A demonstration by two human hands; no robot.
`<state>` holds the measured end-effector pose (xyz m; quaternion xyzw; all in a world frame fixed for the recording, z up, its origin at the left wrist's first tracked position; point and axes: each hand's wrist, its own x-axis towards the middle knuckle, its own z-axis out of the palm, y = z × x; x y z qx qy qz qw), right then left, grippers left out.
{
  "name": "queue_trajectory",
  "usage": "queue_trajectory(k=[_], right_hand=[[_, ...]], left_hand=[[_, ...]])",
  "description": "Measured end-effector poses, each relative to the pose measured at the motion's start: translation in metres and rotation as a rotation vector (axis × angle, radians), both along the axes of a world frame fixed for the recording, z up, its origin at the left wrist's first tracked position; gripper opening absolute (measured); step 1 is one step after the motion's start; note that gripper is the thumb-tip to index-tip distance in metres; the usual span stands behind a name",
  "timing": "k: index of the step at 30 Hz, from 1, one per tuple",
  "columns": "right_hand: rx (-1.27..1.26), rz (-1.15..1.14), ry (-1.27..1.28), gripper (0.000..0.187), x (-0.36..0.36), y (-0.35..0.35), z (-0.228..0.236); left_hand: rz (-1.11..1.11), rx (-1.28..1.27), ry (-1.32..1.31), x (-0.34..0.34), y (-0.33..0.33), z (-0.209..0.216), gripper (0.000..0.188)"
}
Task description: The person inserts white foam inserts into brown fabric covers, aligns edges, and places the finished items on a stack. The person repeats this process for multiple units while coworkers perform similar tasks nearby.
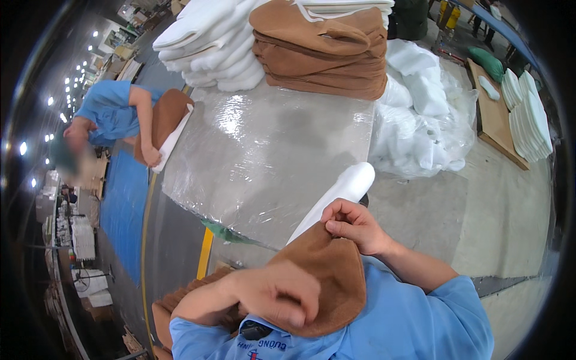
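Observation:
A brown fabric cover [339,285] lies against my chest, its rounded end toward me. My right hand [357,225] pinches the cover's upper edge between thumb and fingers. Over the cover's left part is my left hand [279,294], smeared by motion; its fingers look bent, but whether they grip the fabric cannot be made out. A long white padded piece [342,189] with a rounded tip shows beyond the cover, slanting up to the right; its lower end is hidden behind the cover.
Ahead stands a plastic-wrapped table [270,156] bearing stacked white pads [210,45] and folded brown covers [324,54]. White pieces in clear plastic [420,132] lie at its right. More brown fabric [198,288] sits by my left arm. A co-worker [111,111] handles a brown-and-white piece at left.

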<state>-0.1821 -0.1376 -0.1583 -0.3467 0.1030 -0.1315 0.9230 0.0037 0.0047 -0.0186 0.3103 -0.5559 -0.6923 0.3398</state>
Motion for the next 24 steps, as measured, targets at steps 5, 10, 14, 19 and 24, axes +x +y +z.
queue_trajectory(k=[5,10,14,19,24], right_hand=[[-0.225,0.087,-0.060,0.022,-0.007,-0.009,0.002],[-0.345,0.051,-0.012,0.031,-0.025,-0.020,0.009],[-0.322,0.026,0.019,0.037,-0.038,-0.019,0.001],[-0.279,0.091,0.122,0.041,-0.047,-0.017,0.006],[-0.397,0.231,0.116,0.022,-0.045,-0.009,-0.026]], left_hand=[[0.522,0.088,-0.565,0.027,-0.040,-0.054,0.038],[0.211,0.330,-0.263,0.024,-0.050,-0.068,0.050],[-0.023,0.275,-0.562,0.033,-0.060,-0.069,0.030],[0.077,0.340,-0.534,0.035,-0.058,-0.069,0.020],[0.091,0.508,-0.343,0.029,-0.061,-0.067,0.015]])
